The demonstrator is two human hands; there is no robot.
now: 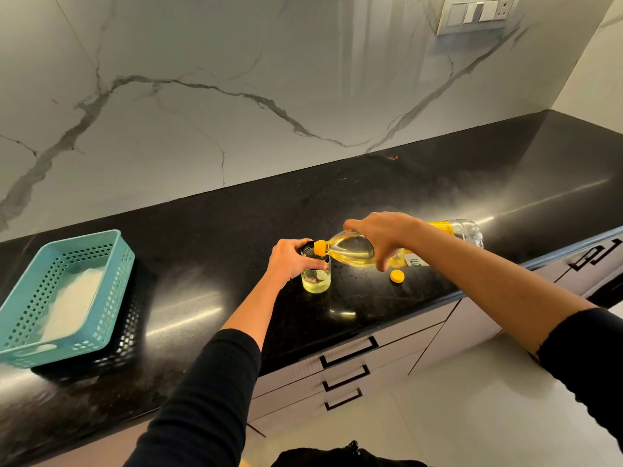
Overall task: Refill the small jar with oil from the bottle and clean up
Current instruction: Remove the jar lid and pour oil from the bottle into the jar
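A small clear glass jar (316, 281) stands on the black countertop (421, 197), with pale yellow oil in its lower part. My left hand (290, 261) is wrapped around the jar's upper part and rim. My right hand (384, 235) grips a clear plastic oil bottle (354, 252) that lies almost level, with its yellow neck over the jar's mouth and its base pointing right. The bottle's yellow cap (397, 276) lies on the counter just right of the jar, under the bottle.
A teal perforated plastic basket (111, 281) with a white cloth (72, 303) inside sits at the counter's left. A marble wall rises behind, with a switch panel (478, 11) at the top right. Drawers with black handles (350, 352) run below the counter's front edge.
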